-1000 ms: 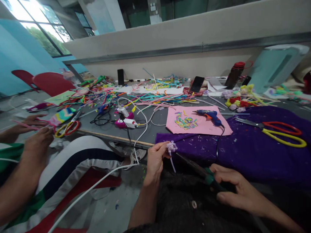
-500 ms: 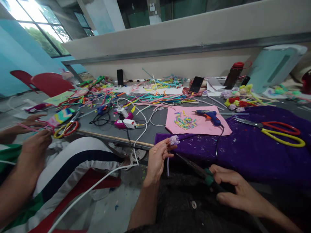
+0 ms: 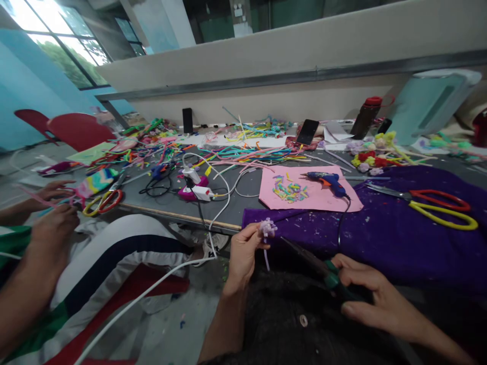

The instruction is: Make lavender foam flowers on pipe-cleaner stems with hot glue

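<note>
Between the fingertips of my left hand (image 3: 243,253) is a pale lilac pipe-cleaner flower (image 3: 268,227), its thin stem hanging below the fingers. My right hand (image 3: 371,291) grips green-handled pliers or scissors (image 3: 331,276); the exact kind is hard to make out. Their dark, narrow jaws point up and left, a short way apart from the flower. Beyond my hands, a pink sheet (image 3: 274,200) bears small cut pieces of pipe cleaner (image 3: 291,190) and a blue glue gun (image 3: 329,182).
Red-and-yellow-handled scissors (image 3: 437,203) lie on the purple cloth (image 3: 399,243) at right. Behind are loose pipe cleaners (image 3: 258,154), a bottle (image 3: 367,117) and a phone (image 3: 307,133). A white cable (image 3: 152,281) crosses the left side, where a co-worker's hand (image 3: 57,225) works.
My left hand has turned slightly and lowered the flower a little, so more of its stem shows. The tool in my right hand has shifted slightly right.
</note>
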### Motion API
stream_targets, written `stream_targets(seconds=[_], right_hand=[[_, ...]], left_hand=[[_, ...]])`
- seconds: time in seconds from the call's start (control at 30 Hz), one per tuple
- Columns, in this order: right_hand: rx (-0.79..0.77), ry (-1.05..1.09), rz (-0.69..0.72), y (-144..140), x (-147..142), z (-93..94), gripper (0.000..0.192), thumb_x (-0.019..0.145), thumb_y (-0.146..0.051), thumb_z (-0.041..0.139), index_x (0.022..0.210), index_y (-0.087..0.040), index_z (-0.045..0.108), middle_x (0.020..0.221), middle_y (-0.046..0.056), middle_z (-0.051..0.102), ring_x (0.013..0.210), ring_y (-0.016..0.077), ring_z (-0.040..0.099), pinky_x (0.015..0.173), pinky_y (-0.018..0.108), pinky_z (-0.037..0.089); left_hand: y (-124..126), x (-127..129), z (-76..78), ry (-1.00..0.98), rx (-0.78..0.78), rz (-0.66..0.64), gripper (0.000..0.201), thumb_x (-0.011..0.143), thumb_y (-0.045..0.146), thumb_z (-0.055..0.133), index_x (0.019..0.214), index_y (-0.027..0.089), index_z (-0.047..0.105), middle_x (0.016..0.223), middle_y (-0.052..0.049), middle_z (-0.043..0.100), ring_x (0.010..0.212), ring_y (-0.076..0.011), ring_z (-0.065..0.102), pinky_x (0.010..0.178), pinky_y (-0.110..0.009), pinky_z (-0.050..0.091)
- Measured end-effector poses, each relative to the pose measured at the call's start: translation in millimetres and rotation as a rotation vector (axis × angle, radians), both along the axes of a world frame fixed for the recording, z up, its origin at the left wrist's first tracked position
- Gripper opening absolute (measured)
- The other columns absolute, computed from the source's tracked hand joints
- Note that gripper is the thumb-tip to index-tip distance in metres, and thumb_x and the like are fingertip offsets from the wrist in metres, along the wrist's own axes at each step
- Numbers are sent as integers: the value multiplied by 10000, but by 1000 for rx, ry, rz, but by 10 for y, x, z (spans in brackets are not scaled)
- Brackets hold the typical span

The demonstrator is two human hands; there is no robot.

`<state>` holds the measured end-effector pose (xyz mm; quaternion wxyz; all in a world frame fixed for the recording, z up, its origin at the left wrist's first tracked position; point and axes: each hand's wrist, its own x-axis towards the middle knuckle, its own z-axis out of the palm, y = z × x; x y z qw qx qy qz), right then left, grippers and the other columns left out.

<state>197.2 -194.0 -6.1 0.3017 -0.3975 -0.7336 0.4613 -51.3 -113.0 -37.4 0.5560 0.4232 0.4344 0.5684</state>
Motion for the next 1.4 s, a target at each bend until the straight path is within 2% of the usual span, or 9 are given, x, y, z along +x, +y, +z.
stream_targets(seconds=[0.13, 0.37, 0.6, 0.73, 1.07, 1.4], right_hand=[[4, -18, -3, -29, -29, 21, 128, 731, -261, 582, 680, -181, 496, 841, 36, 493, 793, 187, 490, 688, 304, 408], [52, -60, -18, -25, -51, 27, 98, 725, -227, 593, 702, -183, 509, 877, 36, 502, 813, 184, 499, 700, 304, 415], [134, -182, -58, 26, -50, 9, 93, 721, -225, 611, 731, -188, 526, 903, 31, 502, 841, 181, 504, 725, 305, 420], [161, -219, -66, 30, -39, 3, 96, 722, -238, 612, 729, -189, 530, 901, 33, 507, 837, 182, 509, 714, 302, 426], [119, -190, -73, 25, -35, 29, 63, 730, -237, 599, 728, -191, 556, 904, 41, 524, 834, 187, 516, 713, 309, 438], [44, -107, -54, 41, -35, 16, 111, 747, -251, 595, 685, -181, 536, 849, 29, 513, 820, 177, 503, 708, 304, 420]], left_hand=[[-26, 2, 28, 35, 8, 43, 178, 678, 268, 667, 777, 120, 679, 634, -12, 633, 536, -101, 574, 406, -160, 444], [-59, 8, 56, 31, -24, 95, 199, 615, 233, 697, 771, 131, 627, 552, 19, 592, 441, -85, 540, 345, -145, 375], [-88, 13, 82, 78, -35, 64, 192, 608, 245, 694, 749, 136, 624, 486, 41, 559, 397, -66, 499, 353, -146, 363], [-97, 12, 70, 78, -23, 60, 170, 609, 221, 694, 746, 146, 627, 522, 49, 556, 396, -52, 477, 358, -146, 361], [-114, 10, 84, 148, 4, 67, 142, 603, 205, 688, 730, 156, 646, 568, 43, 560, 416, -52, 468, 384, -157, 374], [-152, 1, 68, 307, 140, 79, 76, 687, 216, 650, 750, 175, 644, 741, 12, 580, 472, -54, 500, 416, -168, 415]])
